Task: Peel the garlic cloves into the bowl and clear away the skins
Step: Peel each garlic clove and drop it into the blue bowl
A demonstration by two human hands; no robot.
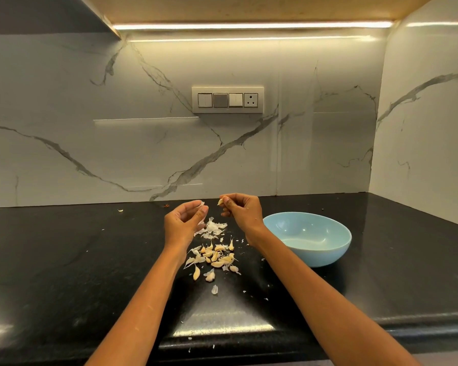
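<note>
My right hand (239,208) is raised above the black counter and pinches a garlic clove (220,201) at its fingertips. Beside it, my left hand (184,219) pinches a thin white piece of skin (202,203). Below the hands lies a pile of white skins (212,228). Nearer to me is a heap of several unpeeled cloves (214,257). A light blue bowl (308,237) stands to the right of my right wrist; no cloves show inside it.
The black counter (64,260) runs to a marble backsplash and a side wall on the right. Small skin scraps dot the counter, one (214,289) near the front edge and one (120,210) far left. A switch panel (227,100) sits on the wall.
</note>
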